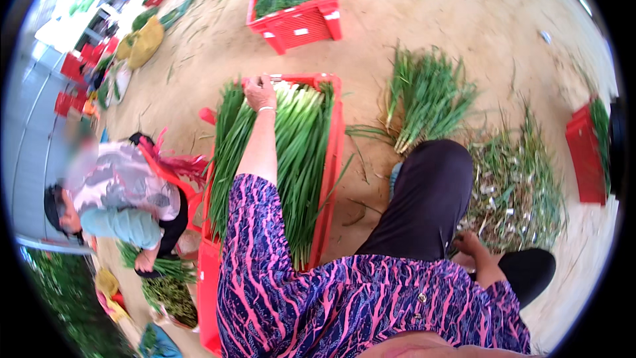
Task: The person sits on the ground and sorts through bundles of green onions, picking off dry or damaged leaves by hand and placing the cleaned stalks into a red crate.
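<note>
**Left hand (260,93) at far end of red crate (337,113)**

Fingers curl by the pale ends of scallions (298,152) filling the crate; whether they grip any, I cannot tell. The right hand (468,243), its hold also unclear, is near a pile of trimmings (517,189) on the ground.

Far lane: I have sandy floor (311,61) between the packed crate (339,106) and the far crate (305,25).
Right lane: the raised knee (427,182) obstructs my low passage from packed crate to trimmings heap (513,199); green bundle (430,96) lies beyond it.
Left lane: co-worker (122,182) near crate restricts clearance.
</note>
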Demonstrator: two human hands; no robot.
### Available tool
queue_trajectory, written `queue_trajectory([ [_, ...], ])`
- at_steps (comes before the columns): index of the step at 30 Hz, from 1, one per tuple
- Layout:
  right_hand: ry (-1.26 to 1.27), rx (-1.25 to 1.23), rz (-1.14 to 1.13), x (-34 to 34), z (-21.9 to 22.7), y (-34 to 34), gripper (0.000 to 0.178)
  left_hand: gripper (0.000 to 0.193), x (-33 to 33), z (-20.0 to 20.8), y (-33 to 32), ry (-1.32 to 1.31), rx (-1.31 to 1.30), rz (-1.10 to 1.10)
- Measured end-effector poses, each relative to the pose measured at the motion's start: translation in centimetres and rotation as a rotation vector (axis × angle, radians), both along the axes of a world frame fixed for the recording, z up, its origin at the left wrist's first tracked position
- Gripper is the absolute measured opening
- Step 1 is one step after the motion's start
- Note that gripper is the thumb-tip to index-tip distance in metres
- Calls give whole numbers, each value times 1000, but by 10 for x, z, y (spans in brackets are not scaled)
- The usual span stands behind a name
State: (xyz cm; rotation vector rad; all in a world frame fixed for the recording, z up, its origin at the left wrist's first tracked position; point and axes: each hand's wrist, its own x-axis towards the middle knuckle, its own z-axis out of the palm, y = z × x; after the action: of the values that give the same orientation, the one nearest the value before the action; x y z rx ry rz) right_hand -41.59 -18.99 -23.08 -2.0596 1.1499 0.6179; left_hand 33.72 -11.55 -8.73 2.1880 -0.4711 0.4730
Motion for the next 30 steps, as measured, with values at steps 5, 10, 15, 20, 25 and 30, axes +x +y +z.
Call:
queue_trajectory([
  [5, -190, -30, -39, 28, -3, -14, 25, 16, -83, 21, -85, -233, 79, -426],
  [10, -306, -24, -82, 64, 5, -27, 24, 19, -144, -61, -154, 425, 137, -901],
  [15, -414, 96, -310, 83, 18, -26, 25, 39, -206, -151, -180, 897, 396, -959],
  [20, -495, 171, -579, 90, 18, -41, 26, 79, -221, -232, -181, 773, 761, -845],
  [25, -481, 96, -683, 80, -8, -46, 26, 146, -280, -225, -206, 798, 968, -832],
  [30, -441, 133, -731, 99, 9, -62, 24, 151, -337, -209, -218, 700, 1188, -584],
])
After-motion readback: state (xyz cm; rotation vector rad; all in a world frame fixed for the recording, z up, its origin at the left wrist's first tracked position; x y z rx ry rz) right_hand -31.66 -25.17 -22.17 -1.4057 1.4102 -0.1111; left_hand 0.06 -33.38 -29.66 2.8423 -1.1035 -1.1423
